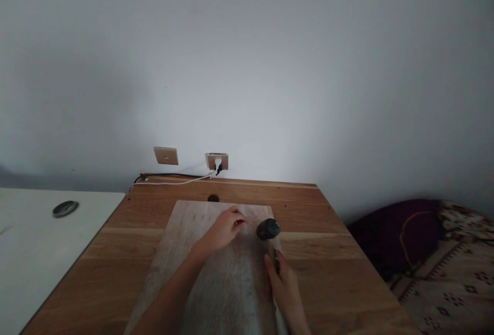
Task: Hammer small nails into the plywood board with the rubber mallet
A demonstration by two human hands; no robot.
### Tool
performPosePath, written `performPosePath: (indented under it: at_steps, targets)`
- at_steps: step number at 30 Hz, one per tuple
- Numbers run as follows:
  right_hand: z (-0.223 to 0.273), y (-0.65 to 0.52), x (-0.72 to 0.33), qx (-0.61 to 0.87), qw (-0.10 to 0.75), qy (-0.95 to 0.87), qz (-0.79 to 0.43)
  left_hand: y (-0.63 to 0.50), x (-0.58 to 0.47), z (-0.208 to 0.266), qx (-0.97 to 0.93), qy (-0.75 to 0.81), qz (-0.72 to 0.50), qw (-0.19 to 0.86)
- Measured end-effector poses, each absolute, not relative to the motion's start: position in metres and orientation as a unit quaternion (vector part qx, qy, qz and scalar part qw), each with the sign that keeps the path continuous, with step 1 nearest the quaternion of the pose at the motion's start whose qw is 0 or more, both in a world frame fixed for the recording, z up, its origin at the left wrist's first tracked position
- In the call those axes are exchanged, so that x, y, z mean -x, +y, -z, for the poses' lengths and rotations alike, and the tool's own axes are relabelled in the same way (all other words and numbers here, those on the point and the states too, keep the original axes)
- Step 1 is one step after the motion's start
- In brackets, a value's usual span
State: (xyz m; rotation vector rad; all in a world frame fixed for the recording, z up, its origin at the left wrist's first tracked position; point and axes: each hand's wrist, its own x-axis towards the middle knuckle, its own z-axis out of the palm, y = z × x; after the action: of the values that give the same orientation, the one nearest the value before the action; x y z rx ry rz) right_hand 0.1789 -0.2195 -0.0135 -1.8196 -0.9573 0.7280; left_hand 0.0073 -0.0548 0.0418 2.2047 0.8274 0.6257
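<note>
A pale, worn wooden board (222,294) lies on the wooden table. Over its far part is my left hand (227,227), thumb and fingertips pinched together close to the surface; whatever sits between them is too small to make out. My right hand (283,286) is wrapped around the handle of a hammer (269,229) with a thick black head. The hammer's head is raised over the board's far right corner area, a short way right of my left fingertips. Several small dark marks or nails (204,217) run in a row along the board's far edge.
The brown table (324,283) meets a white wall with a socket (216,161) and plugged-in cables (181,183). A round dark cable hole (213,198) is behind the board. At left, a white surface bears an oval dark object (65,209); patterned fabric (455,283) lies at right.
</note>
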Motion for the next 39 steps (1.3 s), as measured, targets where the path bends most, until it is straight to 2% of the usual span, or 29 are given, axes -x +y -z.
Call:
performPosePath:
  at_steps: [8,12,26,33,39]
  targets:
    - [0.016,-0.217,-0.176,0.750,0.481,-0.382,-0.246,-0.041,-0.079,-0.009,-0.832,0.367,-0.276,0.311]
    - [0.019,-0.216,-0.178,0.757,0.469,-0.390,-0.232,-0.043,-0.078,-0.001,-0.822,0.380,-0.273,0.324]
    - [0.015,-0.218,-0.179,0.754,0.466,-0.395,-0.243,-0.049,-0.070,0.000,-0.867,0.367,-0.216,0.260]
    - [0.015,-0.217,-0.178,0.758,0.473,-0.383,-0.236,-0.053,-0.074,0.011,-0.821,0.381,-0.296,0.306]
    - [0.007,-0.213,-0.185,0.741,0.470,-0.389,-0.282,-0.050,-0.075,0.015,-0.800,0.390,-0.306,0.339]
